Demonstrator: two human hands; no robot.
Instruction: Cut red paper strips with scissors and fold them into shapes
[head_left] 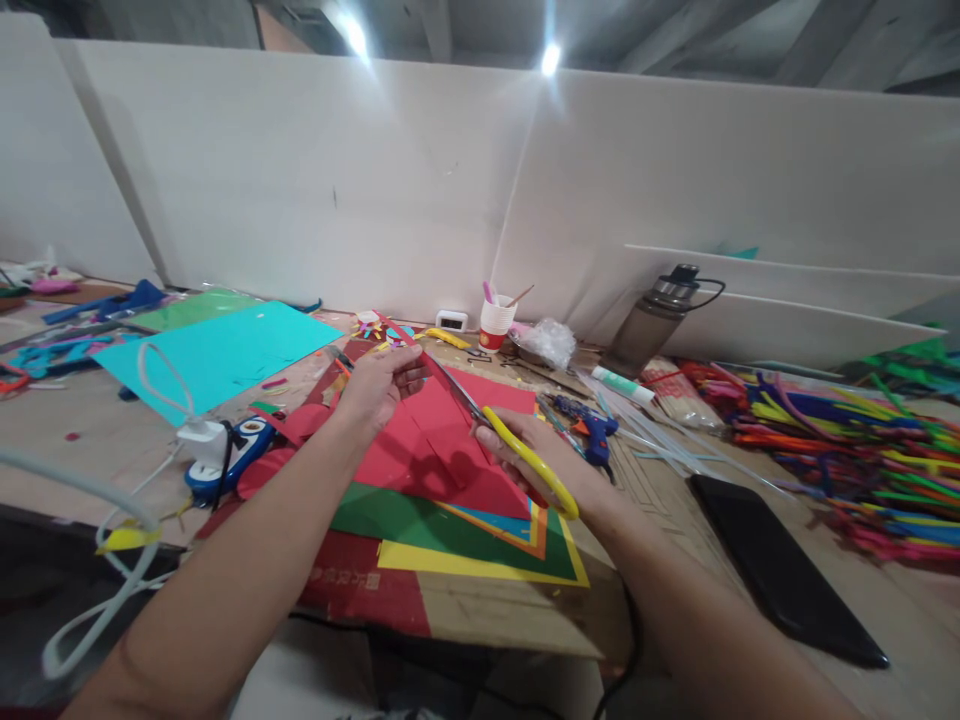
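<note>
My left hand (386,380) is closed on a narrow red paper strip (397,328), pinched between the fingers above the sheets. Yellow-handled scissors (536,465) are gripped in my right hand (517,450), their blades pointing up and left along the strip. Whether the blades are cutting into it I cannot tell. Under both hands lies a red paper sheet (397,450), on top of green paper (360,512), yellow paper (480,565) and other coloured sheets. Curled red paper pieces (266,472) rest left of the stack.
A blue glue gun (598,437), a glue stick (622,386) and a dark bottle (651,322) stand or lie to the right. Farther right are a black phone-like slab (784,570) and coloured pipe cleaners (847,440). A paper cup (496,322) stands behind; a power strip (234,458) lies left.
</note>
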